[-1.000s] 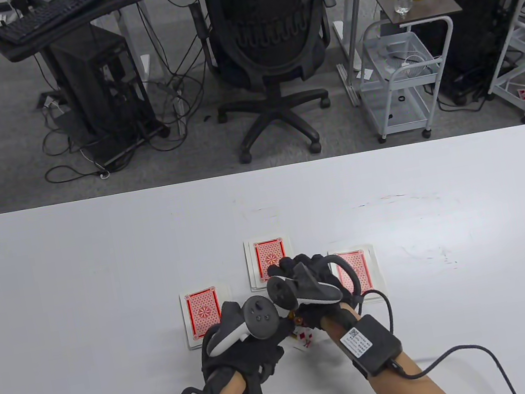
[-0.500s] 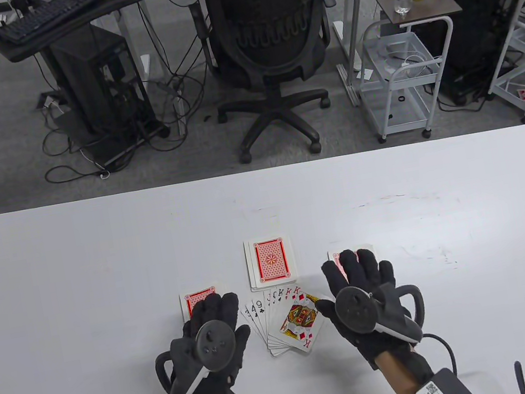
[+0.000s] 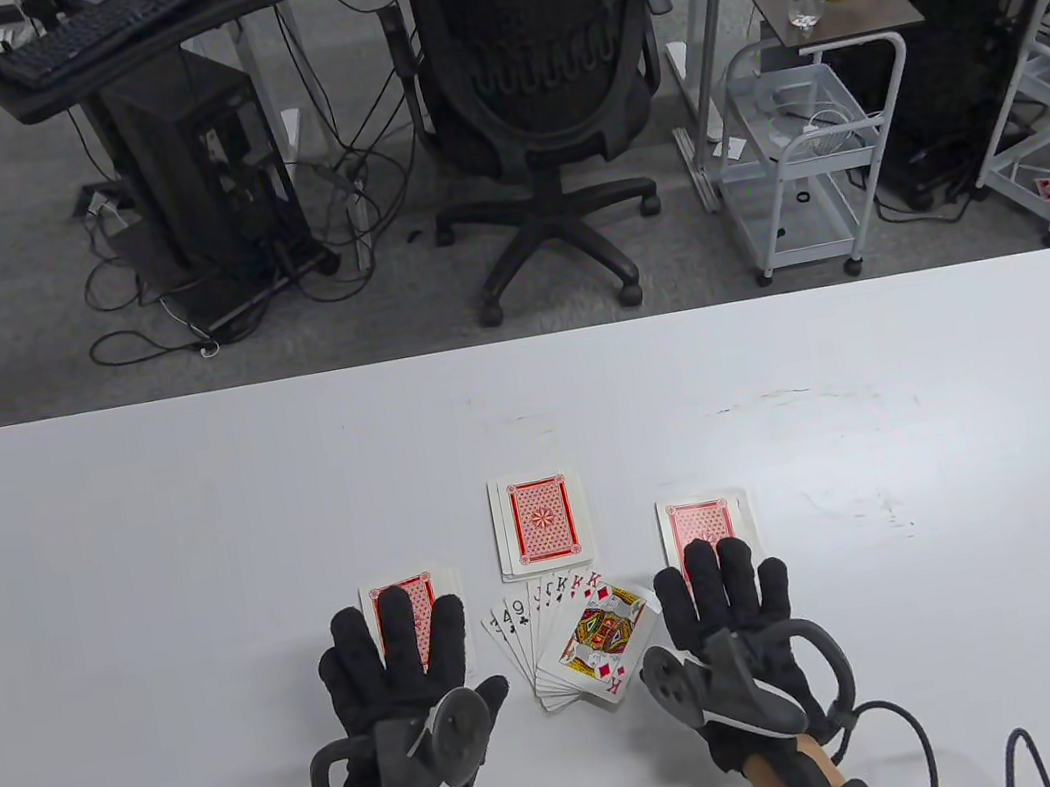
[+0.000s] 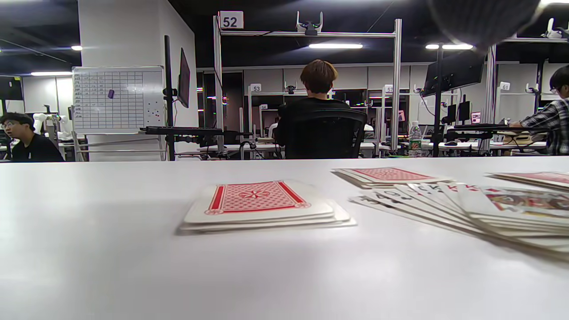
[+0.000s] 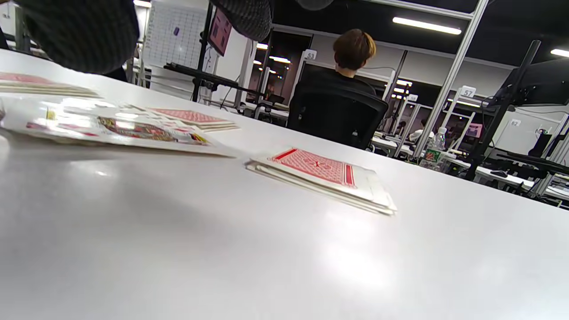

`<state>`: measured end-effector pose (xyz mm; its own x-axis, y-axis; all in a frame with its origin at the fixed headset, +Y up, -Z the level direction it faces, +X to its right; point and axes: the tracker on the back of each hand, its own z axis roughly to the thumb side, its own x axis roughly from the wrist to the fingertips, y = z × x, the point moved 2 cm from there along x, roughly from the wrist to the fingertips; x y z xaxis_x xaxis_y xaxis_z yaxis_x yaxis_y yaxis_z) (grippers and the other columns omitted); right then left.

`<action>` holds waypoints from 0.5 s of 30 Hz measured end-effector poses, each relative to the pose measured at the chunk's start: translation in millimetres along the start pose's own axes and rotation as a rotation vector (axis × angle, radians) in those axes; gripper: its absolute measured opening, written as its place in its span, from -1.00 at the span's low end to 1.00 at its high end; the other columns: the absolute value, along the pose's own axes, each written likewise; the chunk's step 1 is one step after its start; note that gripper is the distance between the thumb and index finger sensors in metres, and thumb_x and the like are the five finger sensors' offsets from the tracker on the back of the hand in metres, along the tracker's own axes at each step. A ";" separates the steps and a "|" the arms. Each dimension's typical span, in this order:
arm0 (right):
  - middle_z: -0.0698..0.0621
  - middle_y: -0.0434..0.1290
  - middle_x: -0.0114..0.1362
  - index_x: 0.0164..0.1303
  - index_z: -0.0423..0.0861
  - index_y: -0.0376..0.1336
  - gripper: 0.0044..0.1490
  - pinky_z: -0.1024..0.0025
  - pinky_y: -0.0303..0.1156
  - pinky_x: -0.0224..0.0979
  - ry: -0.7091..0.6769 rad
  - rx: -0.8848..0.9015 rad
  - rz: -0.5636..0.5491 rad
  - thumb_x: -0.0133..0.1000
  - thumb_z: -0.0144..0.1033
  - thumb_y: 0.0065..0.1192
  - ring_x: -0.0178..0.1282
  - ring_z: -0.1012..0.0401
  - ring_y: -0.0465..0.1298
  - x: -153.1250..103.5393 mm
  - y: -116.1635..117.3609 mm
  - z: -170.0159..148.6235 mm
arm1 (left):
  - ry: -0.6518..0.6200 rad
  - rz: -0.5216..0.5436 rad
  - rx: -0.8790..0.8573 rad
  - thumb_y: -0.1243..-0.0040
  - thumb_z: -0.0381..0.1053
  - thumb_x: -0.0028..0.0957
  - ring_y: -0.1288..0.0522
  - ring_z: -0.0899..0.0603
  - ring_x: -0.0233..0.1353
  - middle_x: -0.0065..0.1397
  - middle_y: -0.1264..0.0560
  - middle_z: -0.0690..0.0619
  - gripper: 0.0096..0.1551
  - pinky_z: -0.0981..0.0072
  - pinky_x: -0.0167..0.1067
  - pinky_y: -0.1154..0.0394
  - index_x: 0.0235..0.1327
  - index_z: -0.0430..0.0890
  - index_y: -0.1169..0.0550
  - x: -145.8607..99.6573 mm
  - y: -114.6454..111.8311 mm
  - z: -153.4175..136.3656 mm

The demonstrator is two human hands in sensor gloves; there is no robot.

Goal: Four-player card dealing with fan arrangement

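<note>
A: Both hands have slid back toward the near edge since half a second ago. Left hand (image 3: 400, 664) now lies flat, fingers straight, tips over the near end of the left face-down pile (image 3: 407, 605). Right hand (image 3: 733, 621) likewise flat and extended, fingertips over the near edge of the right face-down pile (image 3: 707, 532). Neither grips anything.

B: Fan location?

A: Face-up fan (image 3: 579, 643) lies on the bench (image 3: 155, 540) between the hands, touching neither; far pile (image 3: 540, 523) sits just beyond it.

B: Handling estimate?

A: Judged light, thin, springy, slick on this glossy bench. Piles should slide under a flat finger and splay easily. To lift, I would pinch the long edges, or drag a pile to the bench edge first.

B: Unknowns?

A: Card count per pile unreadable. Fan indices partly covered; lowest cards show corners only. Whether the fingertips press the piles or hover, I cannot tell. Wrist views show only blurred glove fragments.
</note>
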<state>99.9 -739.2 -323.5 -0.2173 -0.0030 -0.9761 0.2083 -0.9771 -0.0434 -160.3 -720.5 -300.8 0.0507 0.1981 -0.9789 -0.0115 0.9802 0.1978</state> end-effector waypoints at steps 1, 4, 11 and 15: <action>-0.36 -0.36 0.65 0.73 -0.17 -0.23 0.16 -0.43 -0.40 0.33 0.002 0.003 0.002 0.15 0.28 0.06 0.61 -0.44 -0.33 0.6 0.6 0.0 | 0.002 0.006 0.008 -0.03 0.50 0.02 0.40 -0.55 0.58 0.69 0.41 -0.06 0.07 -0.49 0.38 0.21 0.62 0.24 0.17 0.4 0.8 -0.2; -0.35 -0.32 0.67 0.73 -0.16 -0.20 0.15 -0.44 -0.38 0.33 0.004 -0.008 -0.002 0.15 0.28 0.07 0.63 -0.44 -0.30 1.4 0.3 0.2 | 0.004 0.017 0.008 -0.03 0.51 0.02 0.39 -0.53 0.60 0.71 0.38 -0.01 0.05 -0.49 0.38 0.22 0.63 0.25 0.14 0.4 1.8 -0.7; -0.33 -0.26 0.68 0.72 -0.16 -0.17 0.14 -0.45 -0.35 0.35 0.011 0.004 -0.037 0.15 0.28 0.08 0.64 -0.43 -0.25 1.9 -0.8 -0.7 | -0.004 0.032 0.000 -0.03 0.50 0.02 0.36 -0.51 0.62 0.73 0.35 0.00 0.02 -0.49 0.39 0.21 0.63 0.27 0.10 -0.3 3.9 -0.8; -0.33 -0.24 0.68 0.72 -0.16 -0.15 0.13 -0.45 -0.34 0.35 0.012 0.035 -0.082 0.14 0.28 0.08 0.64 -0.43 -0.23 1.7 -3.6 -1.6 | -0.014 0.032 0.000 -0.04 0.50 0.02 0.33 -0.49 0.64 0.74 0.30 0.01 0.00 -0.48 0.40 0.20 0.63 0.28 0.07 0.1 3.6 0.3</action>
<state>100.3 -735.3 -325.3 -0.2212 0.0800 -0.9719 0.1562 -0.9809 -0.1162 -160.0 -717.0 -300.2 0.0642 0.2291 -0.9713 -0.0130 0.9734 0.2288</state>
